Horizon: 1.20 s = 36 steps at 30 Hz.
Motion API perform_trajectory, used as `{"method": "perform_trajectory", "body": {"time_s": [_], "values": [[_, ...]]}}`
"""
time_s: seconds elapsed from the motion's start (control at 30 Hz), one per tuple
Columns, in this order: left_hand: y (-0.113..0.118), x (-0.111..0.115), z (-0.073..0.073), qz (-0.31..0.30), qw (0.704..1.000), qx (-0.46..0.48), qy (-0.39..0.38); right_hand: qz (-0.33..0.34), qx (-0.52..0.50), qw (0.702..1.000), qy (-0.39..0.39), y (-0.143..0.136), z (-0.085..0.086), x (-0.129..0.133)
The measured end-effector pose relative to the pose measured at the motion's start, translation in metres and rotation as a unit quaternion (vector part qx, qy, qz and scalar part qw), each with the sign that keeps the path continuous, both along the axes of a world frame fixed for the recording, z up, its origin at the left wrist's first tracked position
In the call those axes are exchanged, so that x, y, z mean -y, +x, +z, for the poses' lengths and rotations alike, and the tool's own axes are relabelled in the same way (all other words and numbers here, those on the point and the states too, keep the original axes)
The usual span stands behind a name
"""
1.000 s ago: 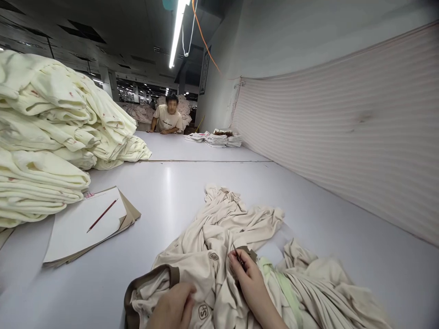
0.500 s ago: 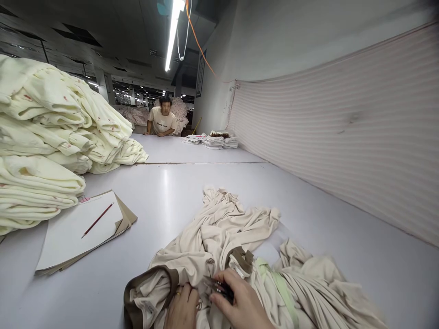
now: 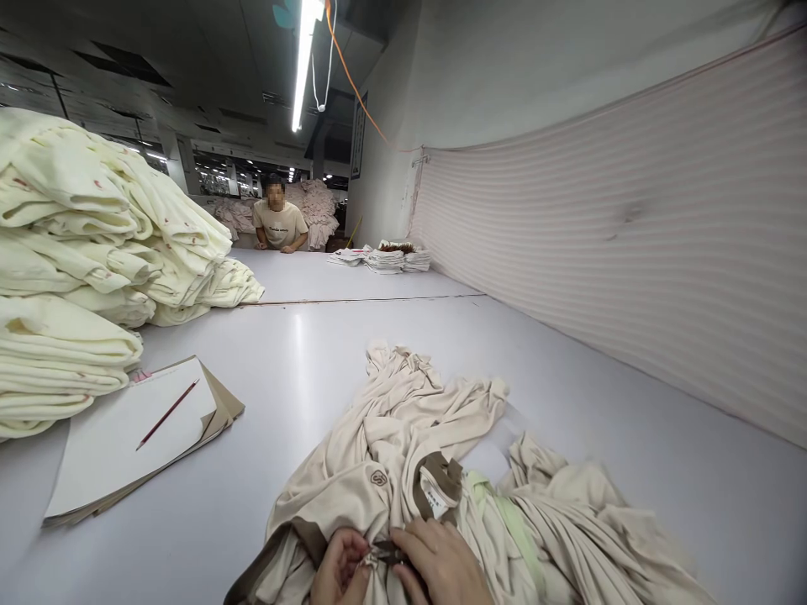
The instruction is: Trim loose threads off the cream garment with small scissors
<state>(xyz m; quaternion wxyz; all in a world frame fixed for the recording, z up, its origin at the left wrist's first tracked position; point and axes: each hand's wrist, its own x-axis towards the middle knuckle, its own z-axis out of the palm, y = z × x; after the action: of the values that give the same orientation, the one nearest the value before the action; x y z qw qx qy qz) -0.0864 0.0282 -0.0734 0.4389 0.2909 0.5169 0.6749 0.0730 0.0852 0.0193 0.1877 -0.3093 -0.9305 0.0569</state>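
**Two hands close together on a beige shirt**

A small dark tool (image 3: 389,552), maybe little scissors, is pinched by the right hand (image 3: 441,563). The tool is hard to make out. Its long side is pointed across, toward the left hand (image 3: 340,567). A bit of the beige shirt (image 3: 378,470) is gripped by the left hand, just beside the tool tip. Both hands are nearly touching, and the shirt is bunched right under and just past them. The brown collar (image 3: 441,483) is seen a little beyond the right hand. More crumpled cloth (image 3: 567,521) is spread out to the right. Farther off to the left, a red pencil (image 3: 167,413) is laid on some paper sheets (image 3: 113,454) on the desk (image 3: 315,353). Behind those, folded cream cloth (image 3: 81,252) is stacked high. Far away, a person (image 3: 279,220) is leaned on the desk.
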Motion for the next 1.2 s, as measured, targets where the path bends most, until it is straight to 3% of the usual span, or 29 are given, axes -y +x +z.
{"method": "perform_trajectory", "body": {"time_s": [0.23, 0.4, 0.6, 0.93, 1.2], "values": [[-0.001, -0.001, 0.006, -0.029, 0.977, 0.209, -0.043, 0.004, 0.011, 1.0, 0.011, 0.005, 0.0, -0.002], [0.003, -0.002, 0.007, -0.053, 0.955, 0.284, -0.062, 0.011, 0.032, 0.999, -0.021, 0.004, 0.011, -0.002], [0.0, -0.003, 0.01, -0.083, 0.944, 0.315, -0.054, 0.012, 0.024, 0.998, -0.064, 0.001, 0.018, -0.002], [-0.003, -0.003, 0.011, -0.101, 0.936, 0.334, -0.049, 0.018, 0.054, 0.998, 0.004, 0.011, 0.011, -0.002], [-0.005, -0.003, 0.018, -0.111, 0.937, 0.33, -0.039, 0.015, 0.031, 0.999, -0.024, 0.004, 0.015, -0.003]]}}
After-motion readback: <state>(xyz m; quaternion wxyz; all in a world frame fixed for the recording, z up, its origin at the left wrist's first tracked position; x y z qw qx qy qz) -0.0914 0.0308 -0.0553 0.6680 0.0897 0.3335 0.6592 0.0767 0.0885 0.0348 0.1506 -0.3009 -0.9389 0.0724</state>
